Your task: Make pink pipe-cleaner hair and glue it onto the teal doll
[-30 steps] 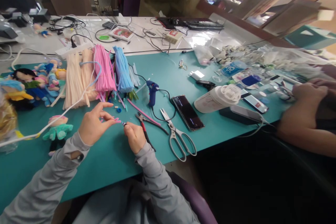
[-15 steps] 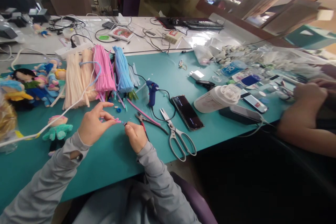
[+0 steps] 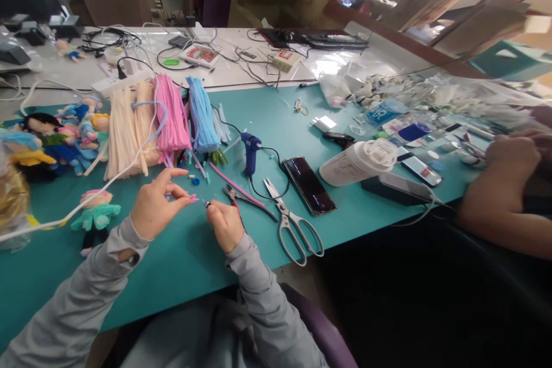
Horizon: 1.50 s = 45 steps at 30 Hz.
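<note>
My left hand pinches a short pink piece of pipe cleaner between thumb and forefinger, its other fingers loosely spread. My right hand is closed around what looks like a small lighter, mostly hidden in the fist. A pale blue spot shows at its tip, close to the pink piece. Cutting pliers lie partly behind my right hand. Just beyond my hands are small blue scraps and a long pink pipe cleaner. A doll in green lies left of my left hand.
Pipe cleaner bundles in peach, pink and blue stand behind. Scissors, a glue gun, a phone and a white cup lie rightward. Another person's arm rests at the right. A white cable crosses the left.
Both hands hold nearly the same place and grip. The right hand's tip sits very slightly farther from the pink piece; the whole view has shifted a little.
</note>
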Each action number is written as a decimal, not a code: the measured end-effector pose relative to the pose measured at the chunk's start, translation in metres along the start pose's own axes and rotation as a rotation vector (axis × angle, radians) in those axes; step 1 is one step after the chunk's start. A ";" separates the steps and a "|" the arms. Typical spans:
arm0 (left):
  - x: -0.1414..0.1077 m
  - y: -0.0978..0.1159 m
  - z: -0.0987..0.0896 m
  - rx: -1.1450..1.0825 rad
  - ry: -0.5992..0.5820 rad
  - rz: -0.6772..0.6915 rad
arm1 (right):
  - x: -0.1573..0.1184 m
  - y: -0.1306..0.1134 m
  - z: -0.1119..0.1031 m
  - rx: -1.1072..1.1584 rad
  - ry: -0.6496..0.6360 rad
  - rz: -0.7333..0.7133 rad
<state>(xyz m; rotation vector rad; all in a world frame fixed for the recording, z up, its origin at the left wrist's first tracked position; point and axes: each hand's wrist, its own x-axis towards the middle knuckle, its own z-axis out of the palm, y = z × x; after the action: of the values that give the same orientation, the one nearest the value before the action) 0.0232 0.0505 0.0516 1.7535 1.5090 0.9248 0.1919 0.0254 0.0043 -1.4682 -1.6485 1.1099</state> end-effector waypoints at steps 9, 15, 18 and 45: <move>0.000 0.001 0.000 0.151 -0.058 0.070 | 0.002 -0.004 -0.008 -0.052 -0.019 0.013; 0.000 -0.002 0.002 0.209 -0.047 0.106 | 0.002 -0.007 -0.006 -0.105 -0.046 0.029; 0.000 -0.002 0.002 0.213 -0.041 0.121 | 0.002 -0.007 -0.005 -0.116 -0.051 0.039; -0.005 -0.009 0.012 0.488 0.272 0.632 | 0.000 -0.006 -0.004 -0.059 -0.037 0.048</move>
<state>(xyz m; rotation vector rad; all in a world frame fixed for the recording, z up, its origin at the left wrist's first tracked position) 0.0283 0.0469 0.0374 2.6416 1.4426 1.2048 0.1927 0.0256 0.0115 -1.5408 -1.6916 1.1298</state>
